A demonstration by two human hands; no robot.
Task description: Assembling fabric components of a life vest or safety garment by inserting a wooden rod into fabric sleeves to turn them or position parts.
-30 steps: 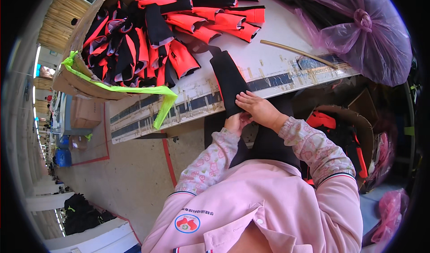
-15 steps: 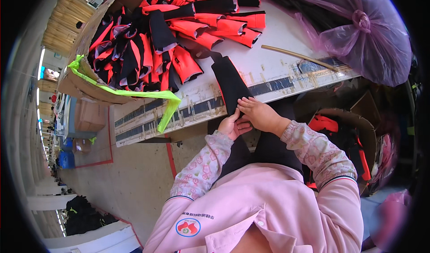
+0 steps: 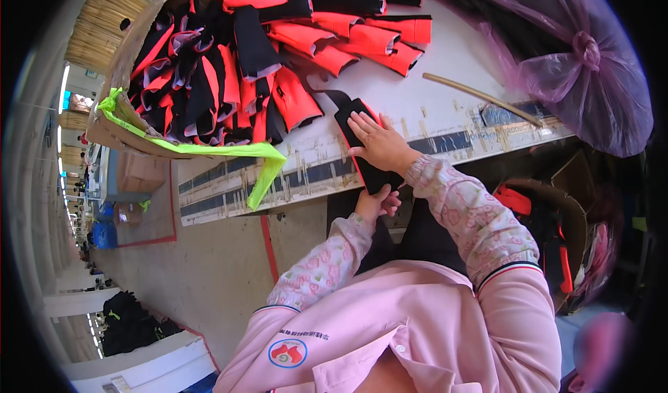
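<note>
One black piece with red-orange edge (image 3: 370, 169) lies across near edge of white table (image 3: 440, 104); right hand (image 3: 379, 144) laid flat on it, fingers straight, not gripping; left hand (image 3: 376, 204) at its near end, thumb against it, cannot tell if pinching; beyond, red-orange and black pieces (image 3: 298, 99) heaped by cardboard box (image 3: 132, 134); rightward, tan stick (image 3: 480, 99), tied purple bag (image 3: 598, 97)

The right hand (image 3: 378, 142) hides part of the black fabric piece (image 3: 380, 177); a purple bag (image 3: 591, 94) covers the desk's (image 3: 445, 111) far right corner. A pink shape (image 3: 604, 344) is blurred.
</note>
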